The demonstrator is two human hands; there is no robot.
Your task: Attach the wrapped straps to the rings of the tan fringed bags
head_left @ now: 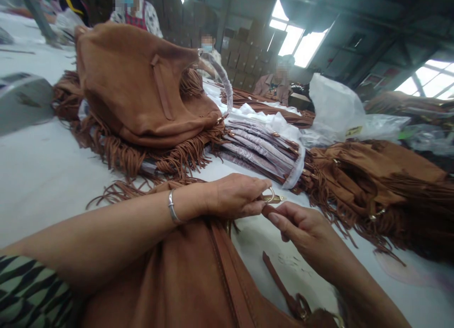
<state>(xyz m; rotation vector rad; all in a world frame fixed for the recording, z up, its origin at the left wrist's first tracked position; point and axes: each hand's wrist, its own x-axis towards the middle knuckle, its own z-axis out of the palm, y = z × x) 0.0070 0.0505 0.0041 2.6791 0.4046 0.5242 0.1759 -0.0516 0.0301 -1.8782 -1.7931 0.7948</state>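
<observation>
A brown bag [191, 266] with a stitched seam lies in front of me, under my left forearm. Closed around the base of a metal ring [271, 194] at the bag's far end is my left hand [237, 195], with a silver bangle on its wrist. My right hand [301, 224] pinches a brown leather strap [270, 211] just below the ring. The strap's other parts are hidden by the fingers. A bit of zipper [273, 199] shows behind the ring. Below the hands, a loose brown strap with a metal clasp [283, 285] rests on the white table [42, 191].
Another brown bag [131, 87] sits on fringed pieces at the back left. Plastic-wrapped handles [262, 148] lie bundled in the middle. More fringed brown bags [376, 176] are piled at right, near clear plastic bags [336, 106]. Several people are across the table.
</observation>
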